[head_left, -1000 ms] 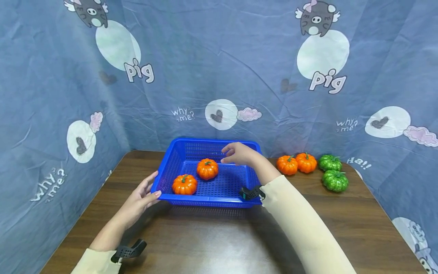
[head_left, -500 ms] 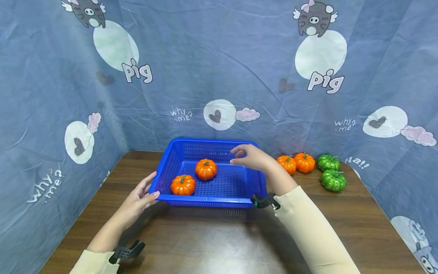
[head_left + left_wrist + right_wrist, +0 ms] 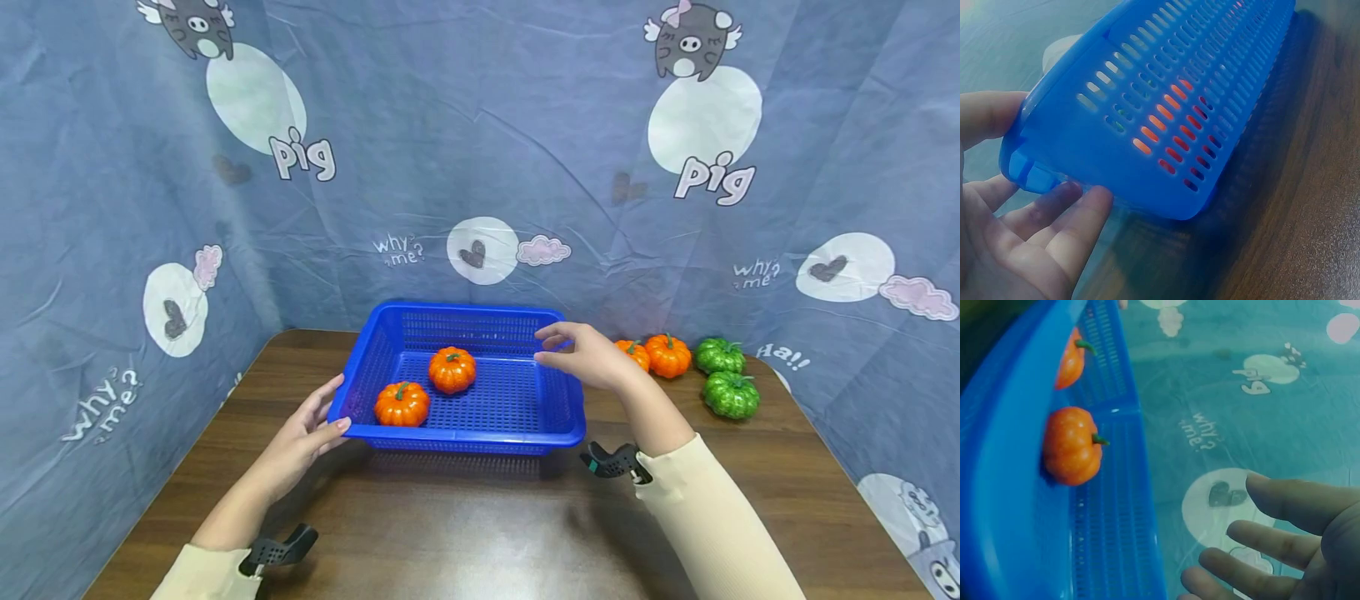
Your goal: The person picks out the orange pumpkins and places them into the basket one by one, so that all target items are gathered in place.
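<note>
Blue cloth [image 3: 420,125] is hanging behind a brown wooden table [image 3: 450,517], where a blue basket [image 3: 465,437] is standing with two orange pumpkins [image 3: 452,371] inside, one near the middle and one by the front left corner. The left hand [image 3: 303,433] is gripping the basket's left end near that corner, between thumb and fingers. The right hand [image 3: 588,354] is hovering around the right end, fingers apart and slightly curved, holding nothing. To its right, two more orange pumpkins [image 3: 668,356] and two green pumpkins [image 3: 732,395] are sitting on the table, one orange partly hidden.

With only one end being held, a tug could probably swivel or tip the basket and set its round pumpkins rolling. The right hand is hovering so close that it could bump the rim, and a careless reach could knock the clustered pumpkins apart.
</note>
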Demonstrator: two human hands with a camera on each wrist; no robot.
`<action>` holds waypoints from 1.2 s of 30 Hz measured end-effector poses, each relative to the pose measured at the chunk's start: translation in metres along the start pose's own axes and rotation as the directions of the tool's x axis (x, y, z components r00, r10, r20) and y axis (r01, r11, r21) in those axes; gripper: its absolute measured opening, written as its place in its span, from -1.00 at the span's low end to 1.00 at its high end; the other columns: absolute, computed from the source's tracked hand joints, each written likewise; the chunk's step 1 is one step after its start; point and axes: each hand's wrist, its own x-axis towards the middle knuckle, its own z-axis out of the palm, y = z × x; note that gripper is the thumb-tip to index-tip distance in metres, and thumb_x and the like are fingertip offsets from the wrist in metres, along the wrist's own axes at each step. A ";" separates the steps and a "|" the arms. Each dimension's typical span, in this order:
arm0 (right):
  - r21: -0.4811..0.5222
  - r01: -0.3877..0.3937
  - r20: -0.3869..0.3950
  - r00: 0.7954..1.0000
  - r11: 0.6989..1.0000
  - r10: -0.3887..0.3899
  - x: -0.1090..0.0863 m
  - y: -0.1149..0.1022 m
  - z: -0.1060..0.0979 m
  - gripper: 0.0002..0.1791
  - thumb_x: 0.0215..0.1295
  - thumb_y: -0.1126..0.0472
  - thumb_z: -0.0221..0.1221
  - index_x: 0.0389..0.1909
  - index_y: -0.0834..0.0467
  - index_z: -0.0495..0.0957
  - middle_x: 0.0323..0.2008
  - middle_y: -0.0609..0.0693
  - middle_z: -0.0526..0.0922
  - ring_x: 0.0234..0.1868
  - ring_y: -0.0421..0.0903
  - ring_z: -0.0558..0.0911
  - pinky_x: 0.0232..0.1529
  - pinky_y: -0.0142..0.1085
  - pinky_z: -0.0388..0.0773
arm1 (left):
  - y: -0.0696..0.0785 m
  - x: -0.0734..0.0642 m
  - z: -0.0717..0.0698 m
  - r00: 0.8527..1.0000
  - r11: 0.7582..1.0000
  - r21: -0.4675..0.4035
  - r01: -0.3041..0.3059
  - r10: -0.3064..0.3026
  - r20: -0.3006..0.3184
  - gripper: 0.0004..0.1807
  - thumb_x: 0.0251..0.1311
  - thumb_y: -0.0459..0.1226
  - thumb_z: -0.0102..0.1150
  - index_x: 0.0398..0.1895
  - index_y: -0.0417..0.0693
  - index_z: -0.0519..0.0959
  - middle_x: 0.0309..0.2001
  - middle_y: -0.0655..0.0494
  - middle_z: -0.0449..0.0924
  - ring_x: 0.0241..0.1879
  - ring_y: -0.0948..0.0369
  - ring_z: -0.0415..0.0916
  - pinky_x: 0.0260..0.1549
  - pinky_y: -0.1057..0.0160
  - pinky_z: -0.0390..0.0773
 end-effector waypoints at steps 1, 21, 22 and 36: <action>-0.004 0.005 -0.006 1.000 1.000 -0.005 -0.002 0.002 0.000 -0.51 0.36 0.07 0.26 0.23 0.21 0.53 0.10 0.26 0.62 0.03 0.12 0.65 0.00 -0.04 0.62 | 0.000 0.000 0.000 1.000 1.000 0.003 0.003 -0.003 0.000 -0.21 0.49 -0.27 0.01 0.61 -0.12 -0.16 0.48 -0.44 0.00 0.20 0.16 0.48 0.06 0.35 0.55; 0.057 0.076 -0.207 0.976 0.996 -0.062 -0.035 0.040 0.000 -0.60 0.40 0.17 0.24 0.11 0.36 0.57 -0.01 0.21 0.70 -0.02 0.09 0.67 0.05 -0.05 0.59 | -0.001 0.000 0.000 0.999 0.998 -0.051 -0.037 0.038 0.017 -0.22 0.49 -0.33 -0.01 0.60 -0.19 -0.18 0.44 -0.53 0.00 0.11 0.29 0.54 0.03 0.39 0.55; 0.055 0.078 -0.218 0.974 0.995 -0.064 -0.037 0.041 0.000 -0.61 0.39 0.17 0.24 0.10 0.35 0.58 -0.02 0.20 0.70 -0.03 0.10 0.67 0.04 -0.05 0.59 | -0.001 0.000 0.000 0.999 0.998 -0.048 -0.034 0.035 0.017 -0.22 0.49 -0.32 -0.01 0.60 -0.19 -0.18 0.45 -0.53 0.00 0.11 0.30 0.54 0.03 0.39 0.55; -0.016 -0.004 -0.348 0.937 1.000 -0.002 -0.055 0.070 -0.005 -0.69 0.39 0.19 0.24 0.05 0.28 0.62 -0.04 0.17 0.70 -0.03 0.16 0.64 -0.09 -0.13 0.57 | 0.001 0.000 0.000 1.000 1.000 -0.025 -0.008 0.008 0.003 -0.22 0.49 -0.29 0.01 0.61 -0.15 -0.17 0.46 -0.49 0.01 0.14 0.26 0.52 0.04 0.36 0.56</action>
